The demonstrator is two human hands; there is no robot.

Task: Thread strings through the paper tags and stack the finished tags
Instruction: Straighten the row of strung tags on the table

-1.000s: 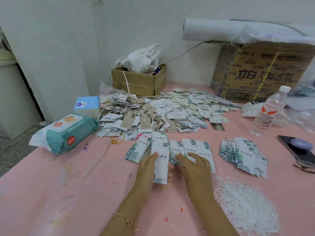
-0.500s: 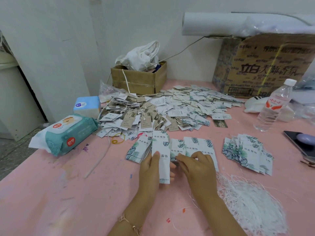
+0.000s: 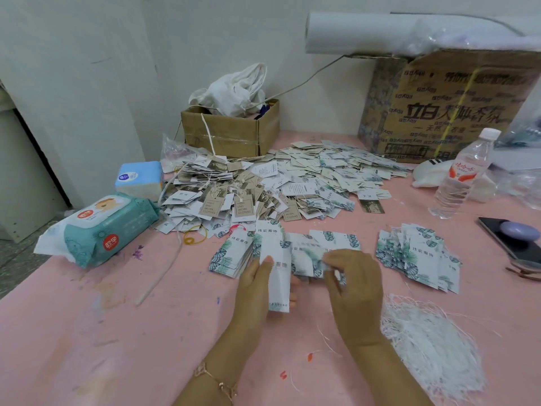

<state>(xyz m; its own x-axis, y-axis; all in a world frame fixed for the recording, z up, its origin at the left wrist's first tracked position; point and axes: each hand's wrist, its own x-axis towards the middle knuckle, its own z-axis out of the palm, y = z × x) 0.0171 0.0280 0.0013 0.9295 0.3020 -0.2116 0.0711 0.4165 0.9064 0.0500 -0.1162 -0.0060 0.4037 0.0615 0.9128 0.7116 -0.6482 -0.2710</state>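
Paper tags printed with green leaves lie in a loose row across the middle of the pink counter, seen from the head camera as a person works at its near edge. The left hand pinches one long white tag, thumb on its face and fingers curled behind. The tag's long axis runs from near edge toward far edge, and its lower end hangs free above the counter.

The right hand, just beside it toward the right edge, has its fingers curled round a second, leaf-print tag, blurred and held just above the row. Whether a string is already in either tag cannot be made out.

The white strings lie in a tangled bundle by the near right corner, close beside the right forearm and nearer the right hand than the left. On this reading, a reach for one would go back and rightward.

A fanned pile of leaf tags sits toward the right edge, apart from the row, and a short stack lies just left of the left hand. Which of them is the finished stack cannot be told.

The widest run of pink surface shows along the near edge to the left. Toward the far edge a heap of tags, many with strings showing, spreads before a cardboard box. A water bottle and a phone crowd the right edge.
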